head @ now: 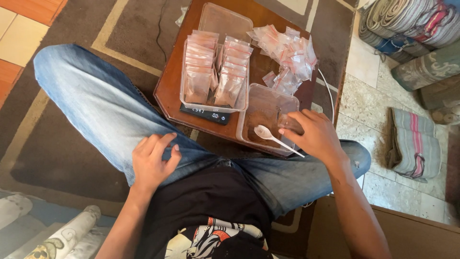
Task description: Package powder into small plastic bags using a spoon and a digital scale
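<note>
Resting open on the jeans, left hand holds nothing; right hand pinches a small clear bag beside the white spoon in the powder container.

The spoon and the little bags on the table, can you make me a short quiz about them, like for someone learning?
1. True or false: the white spoon lies in the clear tub by the right hand.
2. Where does the left hand rest?
A. on the scale
B. on the jeans
C. on the spoon
3. Fill in: the tray of filled bags sits on a black ____.

Key
1. True.
2. B.
3. Scale. A loose pile of little bags lies beside it on the brown table.
</note>
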